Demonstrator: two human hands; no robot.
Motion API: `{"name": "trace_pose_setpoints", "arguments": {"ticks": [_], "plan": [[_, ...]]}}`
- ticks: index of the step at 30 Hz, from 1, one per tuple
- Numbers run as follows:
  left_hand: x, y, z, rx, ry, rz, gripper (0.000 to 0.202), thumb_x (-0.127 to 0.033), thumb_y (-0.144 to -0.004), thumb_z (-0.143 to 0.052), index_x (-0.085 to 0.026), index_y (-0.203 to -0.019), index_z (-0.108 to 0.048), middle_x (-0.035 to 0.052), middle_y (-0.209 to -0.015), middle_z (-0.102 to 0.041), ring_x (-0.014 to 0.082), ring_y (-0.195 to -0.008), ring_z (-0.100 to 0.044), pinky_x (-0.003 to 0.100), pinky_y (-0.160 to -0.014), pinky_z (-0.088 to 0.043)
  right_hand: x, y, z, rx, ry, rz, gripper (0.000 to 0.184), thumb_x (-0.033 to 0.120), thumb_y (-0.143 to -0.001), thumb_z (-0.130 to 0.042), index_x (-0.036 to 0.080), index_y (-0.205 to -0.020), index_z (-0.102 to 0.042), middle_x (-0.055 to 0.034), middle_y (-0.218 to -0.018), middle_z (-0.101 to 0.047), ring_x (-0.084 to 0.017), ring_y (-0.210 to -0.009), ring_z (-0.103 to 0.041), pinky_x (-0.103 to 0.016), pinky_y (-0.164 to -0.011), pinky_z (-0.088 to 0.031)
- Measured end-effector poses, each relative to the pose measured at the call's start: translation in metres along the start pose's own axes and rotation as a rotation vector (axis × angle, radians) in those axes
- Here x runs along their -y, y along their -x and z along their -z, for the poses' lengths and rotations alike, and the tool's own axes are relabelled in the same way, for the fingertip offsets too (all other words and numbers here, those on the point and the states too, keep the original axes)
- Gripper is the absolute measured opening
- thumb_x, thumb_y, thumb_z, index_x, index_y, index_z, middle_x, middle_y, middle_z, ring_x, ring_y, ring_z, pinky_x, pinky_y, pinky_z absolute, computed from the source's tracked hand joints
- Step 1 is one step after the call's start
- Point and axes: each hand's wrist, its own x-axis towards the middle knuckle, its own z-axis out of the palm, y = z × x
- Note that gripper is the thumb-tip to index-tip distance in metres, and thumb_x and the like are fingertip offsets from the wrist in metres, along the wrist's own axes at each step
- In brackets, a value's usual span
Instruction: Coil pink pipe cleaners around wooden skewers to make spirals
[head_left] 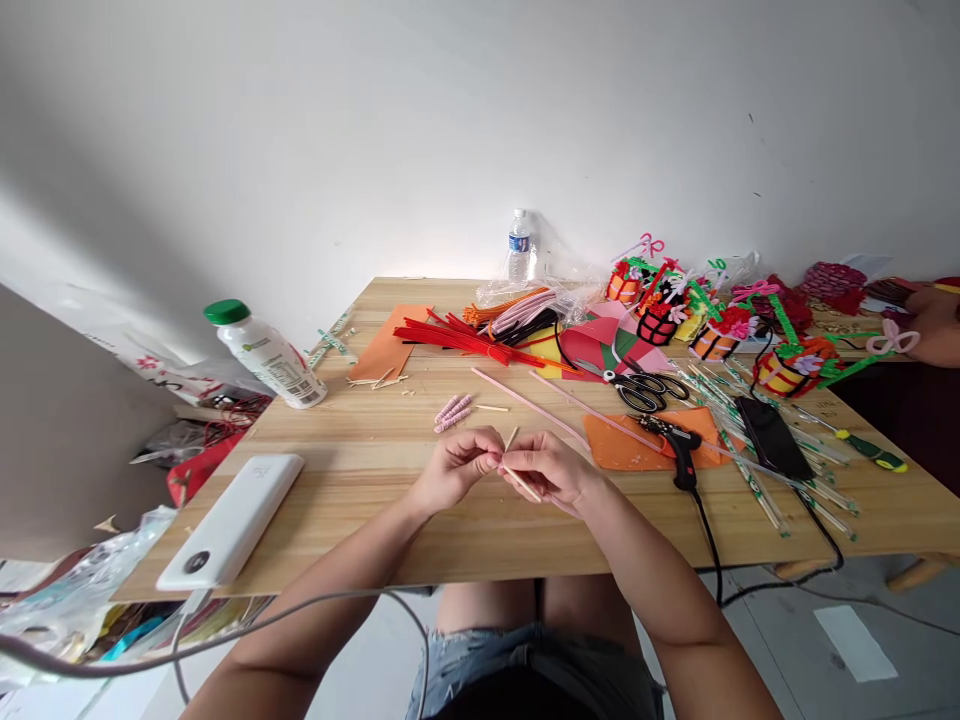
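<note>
My left hand (459, 468) is closed, its thumb and fingers pinched around a thin pale wooden stick (523, 486). Fingers of my right hand (551, 468) are closed on the same stick, and the two hands meet just above the table. A strand of pink pipe cleaner appears under the right hand, mostly hidden by it. Just beyond the left hand lie pink pipe-cleaner coils (453, 412) and a short loose stick (493, 408). Two long pink pipe cleaners (525, 402) stretch across the wood ahead of my hands.
Nearby are a glue gun (679, 445) on orange felt (611, 442), scissors (646, 388), a phone (772, 437) and a screwdriver (870, 450). Red pipe cleaners (457, 338) and small decorated baskets (791, 370) lie farther back. A power bank (232, 520) and bottle (270, 355) stand left. Another person's hand (934, 325) is far right.
</note>
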Motion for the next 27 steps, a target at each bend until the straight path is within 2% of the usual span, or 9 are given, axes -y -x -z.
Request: {"name": "trace_pose_setpoints", "arguments": {"ticks": [3,5,8,11,14,18,24,27], "plan": [[0.001,0.000,0.001,-0.035,-0.064,0.037,0.026,-0.041,-0.079,-0.068,-0.015,-0.077,-0.062,0.0026,-0.069,-0.057,0.0146,-0.067,-0.055,0.030,-0.065,-0.046,-0.001,-0.002,0.000,-0.101,0.113,0.106,0.027,0.039,-0.077,-0.067,0.014,-0.066,-0.062,0.0075,-0.040,-0.042,-0.005,-0.034,-0.032,-0.019,-0.036,-0.022],[0.002,-0.001,0.002,-0.075,-0.061,0.098,0.030,-0.044,-0.079,-0.067,-0.015,-0.080,-0.063,0.0021,-0.071,-0.057,0.0130,-0.064,-0.052,0.028,-0.062,-0.045,0.000,-0.002,0.001,-0.209,0.319,0.220,0.026,0.037,-0.077,-0.067,0.015,-0.065,-0.062,0.0055,-0.044,-0.045,-0.007,-0.039,-0.036,-0.020,-0.039,-0.026],[0.003,-0.003,0.002,-0.137,-0.027,0.203,0.037,-0.051,-0.075,-0.068,-0.014,-0.082,-0.062,-0.0001,-0.067,-0.055,0.0103,-0.058,-0.047,0.025,-0.056,-0.041,0.001,-0.002,0.001,-0.384,0.725,0.473,0.025,0.031,-0.079,-0.063,0.016,-0.060,-0.060,0.0019,-0.051,-0.049,-0.009,-0.048,-0.040,-0.023,-0.048,-0.031],[0.002,-0.007,0.003,-0.143,-0.088,0.313,0.041,-0.052,-0.067,-0.074,-0.014,-0.072,-0.059,-0.0027,-0.058,-0.051,0.0084,-0.052,-0.043,0.022,-0.049,-0.035,-0.001,-0.002,0.003,-0.405,0.995,0.635,0.026,0.024,-0.082,-0.058,0.017,-0.058,-0.058,0.0005,-0.055,-0.051,-0.010,-0.053,-0.041,-0.024,-0.054,-0.034],[-0.001,-0.008,0.004,-0.119,-0.117,0.398,0.041,-0.052,-0.067,-0.073,-0.014,-0.067,-0.058,-0.0041,-0.052,-0.047,0.0072,-0.047,-0.038,0.021,-0.045,-0.030,-0.001,-0.001,0.005,-0.310,1.044,0.606,0.023,0.022,-0.087,-0.053,0.017,-0.066,-0.062,-0.0010,-0.061,-0.057,-0.011,-0.057,-0.045,-0.024,-0.056,-0.036],[-0.005,-0.007,0.006,-0.073,-0.104,0.388,0.040,-0.052,-0.070,-0.071,-0.014,-0.067,-0.058,-0.0035,-0.053,-0.046,0.0075,-0.048,-0.038,0.021,-0.046,-0.029,0.003,0.004,0.007,-0.226,0.958,0.533,0.017,0.023,-0.088,-0.055,0.016,-0.076,-0.065,-0.0019,-0.067,-0.061,-0.011,-0.061,-0.050,-0.022,-0.056,-0.039],[-0.008,-0.001,0.002,-0.003,-0.068,0.279,0.036,-0.049,-0.076,-0.067,-0.015,-0.071,-0.056,-0.0023,-0.061,-0.046,0.0093,-0.055,-0.042,0.023,-0.053,-0.035,0.008,0.006,0.007,-0.087,0.509,0.183,0.031,0.043,-0.086,-0.058,0.015,-0.072,-0.060,0.0050,-0.045,-0.050,-0.008,-0.039,-0.045,-0.020,-0.040,-0.034],[-0.007,0.001,-0.001,0.011,-0.058,0.164,0.032,-0.044,-0.080,-0.065,-0.014,-0.075,-0.056,-0.0002,-0.068,-0.049,0.0109,-0.061,-0.046,0.024,-0.059,-0.039,0.007,0.004,0.007,0.016,0.358,0.157,0.034,0.044,-0.084,-0.061,0.015,-0.068,-0.057,0.0045,-0.044,-0.052,-0.008,-0.036,-0.046,-0.020,-0.038,-0.032]]}}
